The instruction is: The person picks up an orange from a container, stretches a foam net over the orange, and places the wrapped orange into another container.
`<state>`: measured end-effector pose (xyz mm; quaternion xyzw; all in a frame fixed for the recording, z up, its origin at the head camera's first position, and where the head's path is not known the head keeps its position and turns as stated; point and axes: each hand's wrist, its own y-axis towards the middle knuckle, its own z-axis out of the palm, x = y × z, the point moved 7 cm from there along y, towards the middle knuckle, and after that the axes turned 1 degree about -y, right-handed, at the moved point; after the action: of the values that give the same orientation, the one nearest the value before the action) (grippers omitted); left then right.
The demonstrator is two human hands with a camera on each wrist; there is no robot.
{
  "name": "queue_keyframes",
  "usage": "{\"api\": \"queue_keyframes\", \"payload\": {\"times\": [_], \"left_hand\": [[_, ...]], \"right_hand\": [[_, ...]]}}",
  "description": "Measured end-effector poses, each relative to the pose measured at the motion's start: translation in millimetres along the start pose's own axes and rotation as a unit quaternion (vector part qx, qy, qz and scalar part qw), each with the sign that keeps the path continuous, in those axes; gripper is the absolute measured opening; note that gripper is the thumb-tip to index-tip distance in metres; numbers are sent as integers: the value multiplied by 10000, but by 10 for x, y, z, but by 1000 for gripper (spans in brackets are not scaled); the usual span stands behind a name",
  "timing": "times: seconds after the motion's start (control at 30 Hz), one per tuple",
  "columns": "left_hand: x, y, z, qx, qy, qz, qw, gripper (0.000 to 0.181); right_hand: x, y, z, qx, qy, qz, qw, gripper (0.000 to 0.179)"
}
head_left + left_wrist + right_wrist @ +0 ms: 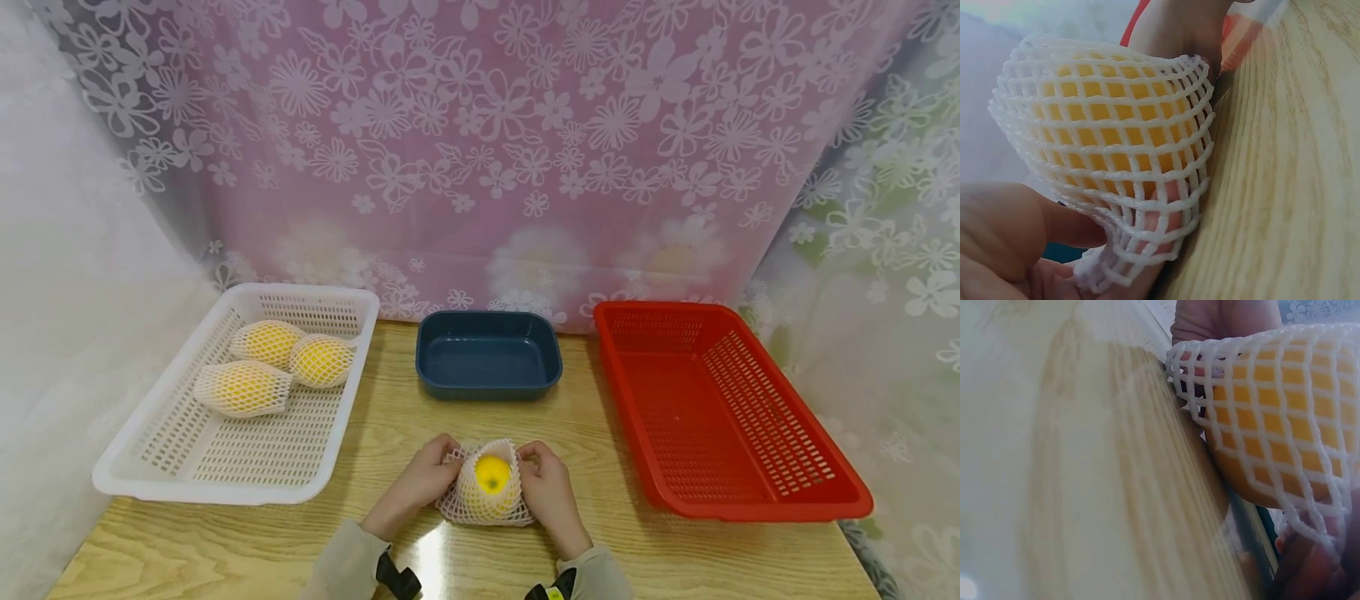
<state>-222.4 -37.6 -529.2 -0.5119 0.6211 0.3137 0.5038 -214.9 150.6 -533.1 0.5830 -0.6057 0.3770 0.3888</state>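
Note:
A round yellow fruit (492,473) sits on the table in a white foam net (486,505), its top showing through the net's spread opening. My left hand (427,477) pinches the net's left side between thumb and fingers; in the left wrist view some fingertips (1163,215) show through the mesh. On the other side my right hand (549,490) pinches the net's right edge. The right wrist view has the fruit's lower side (1241,478) bare below the mesh. Part of the right fingers is hidden by the net.
A white basket (337,437) on the left holds three yellow fruits in foam nets (243,388). Behind the hands stands a dark blue dish (487,392). A red basket (637,454) is at the right. Floral curtains (480,167) hang behind the wooden table (225,542).

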Motion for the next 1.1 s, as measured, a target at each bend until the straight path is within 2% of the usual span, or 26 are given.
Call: {"api": "queue_keyframes", "payload": {"times": [0.27,0.43,0.67,0.8,0.9,1.0,1.1], "left_hand": [[-108,-33,-67,-10,558,280,9981,17],[-167,-61,-98,146,802,339,9961,17],[-227,-102,-133,366,593,239,9973,23],[-285,-117,-183,171,1077,370,9933,21],[-340,-122,-208,85,1568,607,9857,19],[-396,-135,-182,456,1682,1025,9793,24],[-458,-167,-109,1172,1589,1643,9665,46]], "right_hand": [[-9,-1,-3,16,-134,32,9999,7],[0,-5,-4,31,-102,94,9999,8],[7,-9,-8,42,-107,122,9999,8],[2,-9,-5,63,-147,89,9998,9],[-4,-8,-4,76,-195,60,9998,11],[-4,-6,-8,56,-254,35,9997,13],[0,-4,-12,30,-305,17,9995,14]]}}
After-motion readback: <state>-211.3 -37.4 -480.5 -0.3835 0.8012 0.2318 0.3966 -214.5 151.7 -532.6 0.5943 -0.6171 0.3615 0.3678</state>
